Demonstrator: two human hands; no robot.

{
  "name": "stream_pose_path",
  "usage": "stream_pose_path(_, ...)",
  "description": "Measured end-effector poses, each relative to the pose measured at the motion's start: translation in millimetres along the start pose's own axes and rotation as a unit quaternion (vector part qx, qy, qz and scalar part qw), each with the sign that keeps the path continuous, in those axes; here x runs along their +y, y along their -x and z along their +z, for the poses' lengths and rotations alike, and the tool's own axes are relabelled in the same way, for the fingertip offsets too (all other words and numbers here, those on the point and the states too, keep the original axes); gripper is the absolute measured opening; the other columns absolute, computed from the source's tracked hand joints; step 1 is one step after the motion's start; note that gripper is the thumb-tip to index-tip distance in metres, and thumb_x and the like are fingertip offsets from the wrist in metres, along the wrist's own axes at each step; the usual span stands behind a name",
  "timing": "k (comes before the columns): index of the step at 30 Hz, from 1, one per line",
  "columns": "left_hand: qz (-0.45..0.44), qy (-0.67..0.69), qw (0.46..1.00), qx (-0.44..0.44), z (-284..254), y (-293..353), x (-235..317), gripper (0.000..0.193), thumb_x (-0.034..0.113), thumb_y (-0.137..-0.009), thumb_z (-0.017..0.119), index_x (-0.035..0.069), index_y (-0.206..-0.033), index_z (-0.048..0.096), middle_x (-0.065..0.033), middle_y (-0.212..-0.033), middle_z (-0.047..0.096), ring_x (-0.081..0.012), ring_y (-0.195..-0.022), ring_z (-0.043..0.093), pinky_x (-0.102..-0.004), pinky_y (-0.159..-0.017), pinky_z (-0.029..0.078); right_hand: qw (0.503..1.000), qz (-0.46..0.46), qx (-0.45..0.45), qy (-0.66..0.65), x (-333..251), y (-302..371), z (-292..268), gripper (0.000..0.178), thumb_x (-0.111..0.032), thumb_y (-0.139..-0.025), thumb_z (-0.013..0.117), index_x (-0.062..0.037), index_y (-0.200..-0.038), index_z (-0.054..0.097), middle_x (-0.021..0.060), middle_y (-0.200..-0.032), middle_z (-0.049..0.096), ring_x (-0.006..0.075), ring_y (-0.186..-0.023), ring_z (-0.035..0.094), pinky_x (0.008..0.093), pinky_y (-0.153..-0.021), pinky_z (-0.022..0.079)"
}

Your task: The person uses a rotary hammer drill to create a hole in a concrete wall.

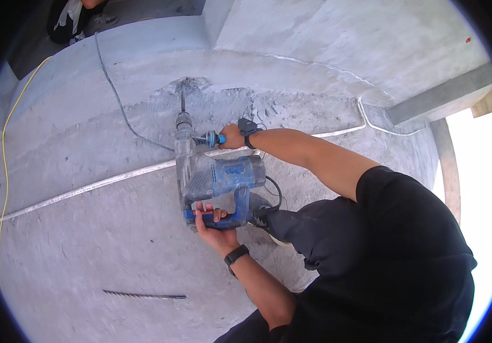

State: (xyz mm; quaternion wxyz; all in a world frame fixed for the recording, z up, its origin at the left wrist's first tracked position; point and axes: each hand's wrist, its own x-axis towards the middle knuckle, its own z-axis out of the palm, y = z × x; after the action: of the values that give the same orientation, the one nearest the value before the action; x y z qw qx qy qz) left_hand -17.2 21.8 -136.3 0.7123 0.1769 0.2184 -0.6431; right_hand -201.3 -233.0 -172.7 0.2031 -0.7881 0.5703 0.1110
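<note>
A dusty blue and grey rotary hammer [223, 174] lies across the middle of the view, its nose toward the far side. The slim bit [183, 98] in its chuck reaches a chipped, broken patch [192, 84] of concrete; the contact at its tip is hard to make out. My left hand [214, 226] is closed around the rear handle, fingers by the red trigger [203, 212]. Closed on the blue-tipped side handle [214, 139] near the chuck is my right hand [233, 137]. Both wrists carry dark bands. A loose spiral drill bit [143, 295] rests on the near floor.
A white pipe or strip [97, 184] crosses the floor behind the hammer. One grey cable [117, 97] and a yellow cable [7, 137] run at the left. Rubble [269, 108] lies along the wall [337, 40]. Another person [66, 23] is partly visible beyond the low ledge.
</note>
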Motion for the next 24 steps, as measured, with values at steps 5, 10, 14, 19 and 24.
stream_pose_path(5,0.005,-0.039,0.997,0.06,27.8,7.3,-8.0,0.027,0.025,-0.093,0.054,0.008,-0.114,0.055,-0.0018,-0.083,0.055,-0.0094,-0.057,0.044,-0.0264,-0.057,0.042,0.999,0.02,0.033,-0.001,12.3,2.7,0.1,0.03,-0.039,-0.066,0.073,-0.0109,-0.077,0.072,0.0167,-0.075,0.068,0.0342,-0.073,0.067,0.0418,-0.073,0.053)
stream_pose_path(10,0.02,0.004,0.999,0.047,12.7,6.1,-6.5,0.027,0.023,-0.093,0.053,0.007,-0.115,0.055,-0.0008,-0.083,0.055,-0.0089,-0.057,0.043,-0.026,-0.056,0.042,1.0,-0.024,0.0,0.0,2.5,2.5,-1.5,0.033,-0.04,-0.067,0.071,-0.011,-0.082,0.072,0.0176,-0.078,0.068,0.036,-0.073,0.067,0.0444,-0.071,0.053)
stream_pose_path(14,0.02,0.004,0.998,0.052,1.4,-0.5,-11.5,0.03,0.021,-0.093,0.053,0.005,-0.119,0.054,-0.0006,-0.086,0.053,-0.0086,-0.057,0.041,-0.0264,-0.057,0.039,1.0,-0.008,-0.006,0.011,6.5,-3.1,-0.5,0.031,-0.04,-0.069,0.07,-0.0118,-0.082,0.072,0.0176,-0.076,0.068,0.0357,-0.072,0.066,0.0438,-0.069,0.052)
stream_pose_path(19,0.01,-0.01,0.998,0.054,5.3,1.7,-14.3,0.03,0.02,-0.093,0.053,0.005,-0.119,0.054,-0.0007,-0.087,0.054,-0.0089,-0.057,0.042,-0.0269,-0.057,0.039,1.0,0.013,0.013,0.002,17.7,-0.4,0.0,0.029,-0.039,-0.068,0.069,-0.013,-0.081,0.072,0.0173,-0.076,0.068,0.0349,-0.07,0.066,0.0431,-0.069,0.052)
stream_pose_path(24,0.014,0.028,0.996,0.084,24.4,6.4,-10.5,0.025,0.018,-0.093,0.053,0.006,-0.113,0.056,-0.001,-0.084,0.055,-0.0089,-0.057,0.043,-0.0271,-0.057,0.04,1.0,-0.008,0.013,0.004,-0.2,2.0,-20.2,0.028,-0.038,-0.065,0.071,-0.0126,-0.078,0.072,0.0169,-0.074,0.068,0.0344,-0.069,0.066,0.043,-0.067,0.053)
